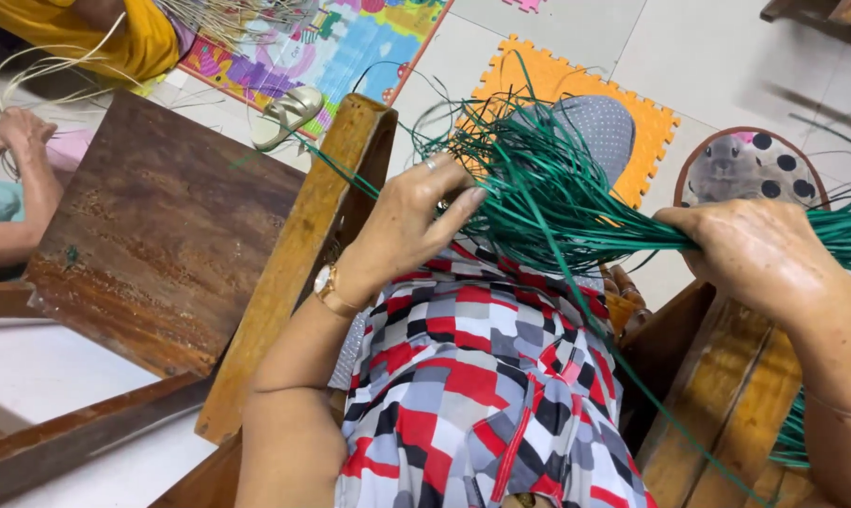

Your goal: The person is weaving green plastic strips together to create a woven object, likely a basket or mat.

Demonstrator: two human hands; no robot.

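Fingers of the left hand (416, 212) lie pressed together and extended, their tips pushing into a bundle of green strands (557, 202) that fans out over the person's lap; a ring sits on one finger and a gold watch (331, 287) on the wrist. Over on the other side, the right hand (759, 254) is closed in a fist around the same strands, holding them gathered where they run off to the right. Below lies a red, grey and white checked cloth (472, 376), flanked by wooden chair arms (303, 254). No woven or plaited section shows: the strands look loose, so the work seems at sorting or gathering, with any weaving yet undone. Farther off, an orange foam mat (651, 122) covers the floor, and another person's hand (21, 132) handles pale strands (30, 75).
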